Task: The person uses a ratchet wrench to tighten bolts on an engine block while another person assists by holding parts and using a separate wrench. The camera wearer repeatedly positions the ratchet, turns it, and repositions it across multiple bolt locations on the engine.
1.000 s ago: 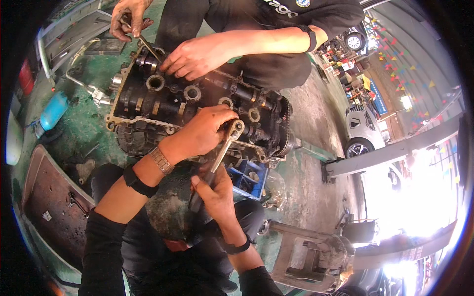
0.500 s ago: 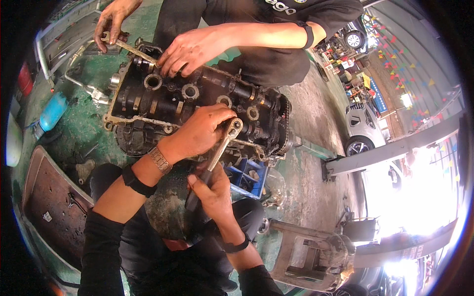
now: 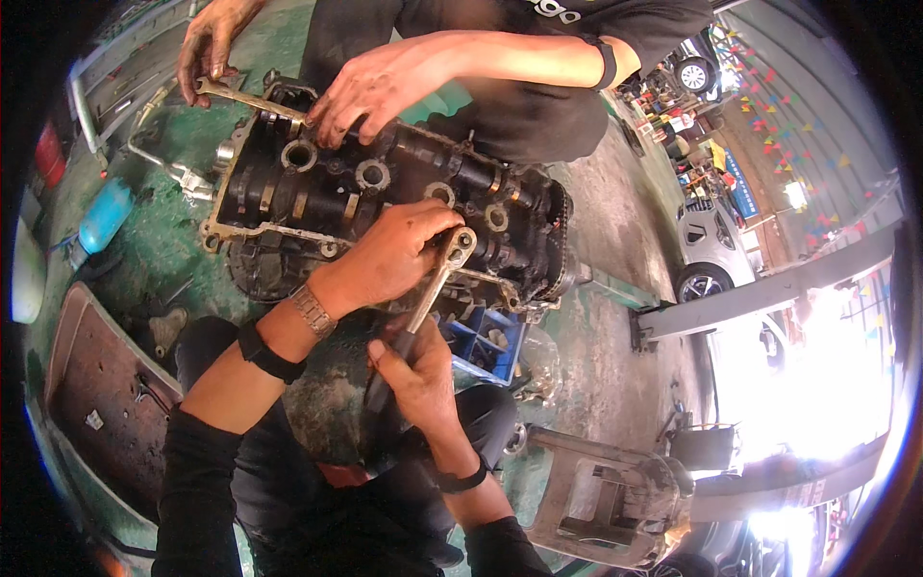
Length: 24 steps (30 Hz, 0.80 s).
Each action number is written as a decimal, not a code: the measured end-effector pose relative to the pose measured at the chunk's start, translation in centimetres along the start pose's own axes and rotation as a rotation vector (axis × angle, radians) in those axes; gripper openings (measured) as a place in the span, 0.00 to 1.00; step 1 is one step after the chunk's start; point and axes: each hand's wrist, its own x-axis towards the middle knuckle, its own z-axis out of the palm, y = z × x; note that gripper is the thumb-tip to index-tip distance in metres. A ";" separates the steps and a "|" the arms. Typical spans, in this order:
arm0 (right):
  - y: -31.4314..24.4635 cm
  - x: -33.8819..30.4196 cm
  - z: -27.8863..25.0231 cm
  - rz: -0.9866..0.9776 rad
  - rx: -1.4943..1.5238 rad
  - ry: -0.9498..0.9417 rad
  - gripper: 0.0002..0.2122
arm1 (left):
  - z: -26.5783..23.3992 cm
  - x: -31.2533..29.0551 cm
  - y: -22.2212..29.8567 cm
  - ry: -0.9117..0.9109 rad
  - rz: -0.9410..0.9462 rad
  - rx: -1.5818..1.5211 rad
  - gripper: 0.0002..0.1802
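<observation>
My right hand [image 3: 420, 375] is wrapped round the dark handle of a ratchet wrench [image 3: 429, 306], which slants up and away from me. At its head, my left hand [image 3: 394, 255] is closed, thumb side against the metal; its fingertips are partly hidden behind the ratchet. Both hands are over the near edge of a greasy engine cylinder head [image 3: 322, 207] with camshafts and round plug tubes showing. Across from me, a co-worker's hand [image 3: 205, 53] holds one end of a combination wrench [image 3: 240, 97], while the other hand [image 3: 370, 91] rests by its far end on the engine.
A blue divided parts bin [image 3: 488, 348] stands near the engine. At left lie a brown tray [image 3: 101, 404] with small parts and a blue bottle [image 3: 104, 215]. A grey metal frame [image 3: 548, 495] is at lower right; a silver car [image 3: 707, 236] stands beyond.
The co-worker's hand at the wrench's outer end has shifted slightly left and down, tilting the combination wrench flatter. My hands and the ratchet wrench keep nearly the same place.
</observation>
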 end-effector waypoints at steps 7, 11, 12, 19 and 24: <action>-0.1 -0.1 0.3 -0.011 0.047 0.018 0.12 | 0.1 0.0 -0.2 0.015 0.051 0.019 0.15; -0.2 -0.1 0.5 -0.022 0.070 0.016 0.12 | 0.0 -0.1 -0.2 0.015 0.031 0.006 0.15; -0.2 -0.1 0.5 -0.012 0.056 0.022 0.12 | 0.1 -0.1 -0.2 0.018 0.034 0.004 0.15; -0.1 -0.2 0.5 0.001 0.068 0.027 0.13 | 0.0 0.1 -0.2 -0.006 0.025 -0.010 0.14; -0.1 -0.1 0.4 0.005 0.080 0.002 0.13 | 0.0 0.1 0.0 0.012 0.058 -0.009 0.12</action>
